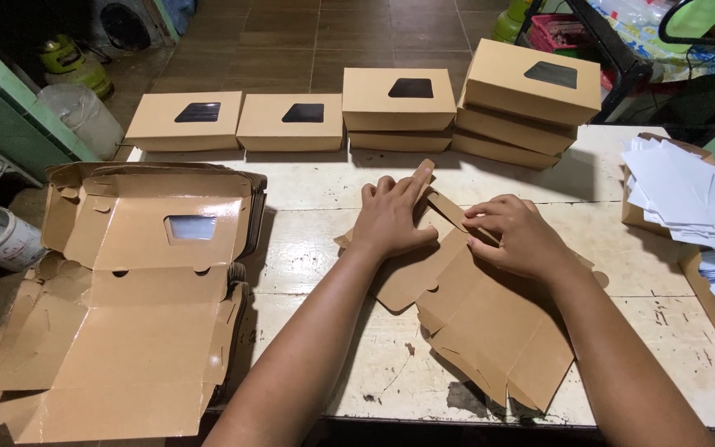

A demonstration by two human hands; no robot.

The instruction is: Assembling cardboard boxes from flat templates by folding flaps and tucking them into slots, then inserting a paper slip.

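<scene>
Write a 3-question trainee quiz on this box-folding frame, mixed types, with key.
1. True or false: both the left hand and the right hand press on the flat kraft box blank.
2. The stack of unfolded blanks lies on which side of the white table? A) the person's left B) the person's right C) far edge
3. Fill in: the folded window boxes along the far edge each have a dark ____ in the lid.

Key: 1 true; 2 A; 3 window

seven finished window boxes [291, 121], one flat box blank [490, 323], two paper piles [679, 192]
</scene>
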